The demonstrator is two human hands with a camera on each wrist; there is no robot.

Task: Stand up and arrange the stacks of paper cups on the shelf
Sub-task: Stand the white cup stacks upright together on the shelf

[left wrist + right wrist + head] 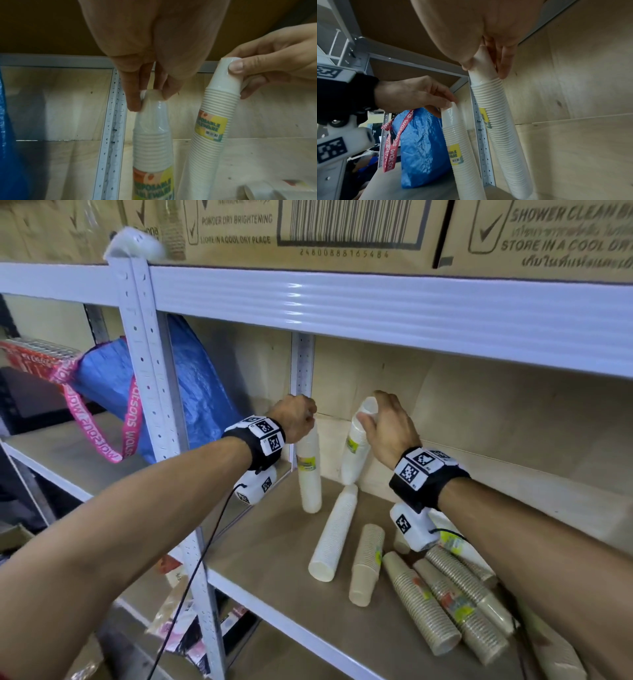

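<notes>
Two wrapped stacks of white paper cups stand on the wooden shelf [267, 546] near its back left corner. My left hand [301, 414] pinches the top of the left stack [308, 474], which stands upright beside the perforated steel post [301, 364]. My right hand [383, 419] grips the top of the right stack [356, 450], which tilts a little. In the left wrist view my fingertips [135, 104] pinch the wrapper on the left stack [152, 142], and the right stack [211, 132] stands beside it. The right wrist view shows both stacks [458, 142] [501, 121] reaching down to the shelf.
Several more stacks lie flat on the shelf: a white one [334, 535], a beige one [366, 563] and printed ones [442, 604] at the right. A blue bag [191, 392] with a pink strap sits left of the post. Cardboard boxes [342, 231] fill the shelf above.
</notes>
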